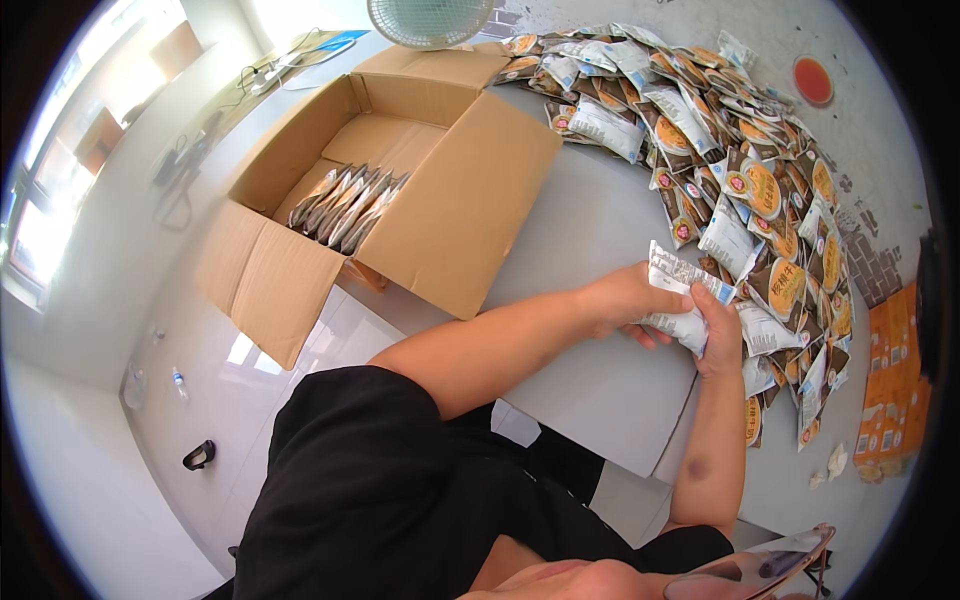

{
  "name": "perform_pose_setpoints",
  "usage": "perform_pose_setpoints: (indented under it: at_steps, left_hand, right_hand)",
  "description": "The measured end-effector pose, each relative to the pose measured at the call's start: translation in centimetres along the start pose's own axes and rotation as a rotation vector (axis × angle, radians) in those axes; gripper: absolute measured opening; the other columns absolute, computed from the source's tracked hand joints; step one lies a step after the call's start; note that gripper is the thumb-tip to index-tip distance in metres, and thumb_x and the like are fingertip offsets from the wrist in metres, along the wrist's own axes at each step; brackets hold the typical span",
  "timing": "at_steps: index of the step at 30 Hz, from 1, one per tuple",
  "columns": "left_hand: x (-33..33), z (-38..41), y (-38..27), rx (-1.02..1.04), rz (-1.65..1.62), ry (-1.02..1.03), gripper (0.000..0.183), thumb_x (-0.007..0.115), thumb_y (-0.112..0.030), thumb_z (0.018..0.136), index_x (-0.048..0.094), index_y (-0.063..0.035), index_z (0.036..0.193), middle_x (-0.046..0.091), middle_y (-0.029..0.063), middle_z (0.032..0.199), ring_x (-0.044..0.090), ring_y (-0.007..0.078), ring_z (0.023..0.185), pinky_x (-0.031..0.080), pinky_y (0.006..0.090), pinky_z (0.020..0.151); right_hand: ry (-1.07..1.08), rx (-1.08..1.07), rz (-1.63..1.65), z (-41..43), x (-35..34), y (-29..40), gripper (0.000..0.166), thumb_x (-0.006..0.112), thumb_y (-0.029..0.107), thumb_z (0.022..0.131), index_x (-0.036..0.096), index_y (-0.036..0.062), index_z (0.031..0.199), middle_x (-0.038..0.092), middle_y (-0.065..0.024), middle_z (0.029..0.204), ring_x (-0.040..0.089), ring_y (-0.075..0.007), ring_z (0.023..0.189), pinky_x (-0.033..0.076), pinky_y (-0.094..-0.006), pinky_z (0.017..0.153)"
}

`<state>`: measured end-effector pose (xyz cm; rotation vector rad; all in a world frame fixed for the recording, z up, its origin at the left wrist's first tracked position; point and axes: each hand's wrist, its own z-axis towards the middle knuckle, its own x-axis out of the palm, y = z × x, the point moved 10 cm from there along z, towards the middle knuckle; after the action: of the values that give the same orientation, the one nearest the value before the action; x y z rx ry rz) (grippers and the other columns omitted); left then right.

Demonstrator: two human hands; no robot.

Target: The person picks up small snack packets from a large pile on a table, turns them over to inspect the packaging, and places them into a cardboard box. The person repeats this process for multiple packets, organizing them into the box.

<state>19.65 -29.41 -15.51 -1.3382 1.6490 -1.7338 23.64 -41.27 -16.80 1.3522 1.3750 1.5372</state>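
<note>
My left hand [630,300] and my right hand [720,330] both grip a plastic food pouch [675,281], its white printed back facing up, above the table's front part. Just beyond and to the right of my hands lies a large heap of similar pouches [757,187], some with brown and orange fronts up, others white side up. On the left stands an open cardboard box [480,195] with its flaps spread outward. Inside it, several pouches [349,206] stand on edge in a row near the front end.
The grey table [585,390] lies under the hands and box. A fan [430,19] is at the top edge, a power strip [266,81] at the back left. Orange cartons [892,382] stand at the far right. On the floor are a plastic bottle [180,382] and a black shoe [199,454].
</note>
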Motion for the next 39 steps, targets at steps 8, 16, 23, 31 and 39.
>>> perform_pose_setpoints:
  at_steps: [8, 16, 23, 31, 39]
  left_hand:
    - [-1.1, 0.3, 0.0, 0.037, 0.015, -0.127, 0.029, 0.062, -0.02, 0.092, 0.055, -0.0077, 0.118, 0.067, 0.0075, 0.094, 0.065, 0.016, 0.067, 0.054, 0.0277, 0.052]
    - [-0.9, 0.5, -0.1, 0.061, 0.002, -0.142, 0.027, 0.057, -0.025, 0.094, 0.056, -0.007, 0.114, 0.066, 0.0084, 0.091, 0.064, 0.0159, 0.063, 0.053, 0.0274, 0.05]
    - [-2.7, 1.2, 1.0, 0.045, 0.024, -0.269, 0.043, 0.045, -0.047, 0.099, 0.055, -0.006, 0.105, 0.065, 0.0075, 0.078, 0.06, 0.015, 0.056, 0.049, 0.0284, 0.045]
    - [-1.2, 0.5, 0.3, 0.104, 0.002, -0.29, 0.04, 0.042, -0.047, 0.1, 0.057, -0.0094, 0.098, 0.063, 0.0045, 0.072, 0.056, 0.013, 0.052, 0.043, 0.027, 0.041]
    - [-4.7, 0.8, -1.8, 0.245, 0.568, -0.683, 0.057, 0.048, -0.059, 0.094, 0.061, -0.0043, 0.089, 0.058, 0.0018, 0.066, 0.049, 0.0127, 0.049, 0.038, 0.0293, 0.042]
  right_hand:
    - [0.086, -0.002, -0.053, -1.0, 1.5, 0.7, 0.033, 0.069, 0.013, 0.085, 0.061, -0.0014, 0.113, 0.067, -0.0079, 0.102, 0.065, -0.0164, 0.088, 0.054, -0.0302, 0.076]
    - [0.122, 0.007, -0.004, -0.8, 1.4, 0.6, 0.032, 0.068, 0.014, 0.086, 0.06, -0.0008, 0.113, 0.067, -0.0096, 0.102, 0.066, -0.0174, 0.087, 0.054, -0.0301, 0.076]
    - [-0.004, 0.01, 0.058, 0.0, 0.4, -0.8, 0.031, 0.063, 0.025, 0.093, 0.062, -0.0009, 0.11, 0.067, -0.0075, 0.098, 0.065, -0.0145, 0.084, 0.053, -0.0284, 0.072]
    - [0.065, -0.086, 0.104, -0.9, 1.3, 0.9, 0.031, 0.064, 0.026, 0.092, 0.062, 0.0001, 0.109, 0.068, -0.0075, 0.096, 0.065, -0.0152, 0.082, 0.053, -0.0305, 0.072]
    - [0.137, -0.201, 0.045, -1.1, 2.0, 2.9, 0.035, 0.07, 0.022, 0.087, 0.061, 0.0005, 0.113, 0.066, -0.0058, 0.101, 0.064, -0.0134, 0.087, 0.052, -0.0281, 0.076]
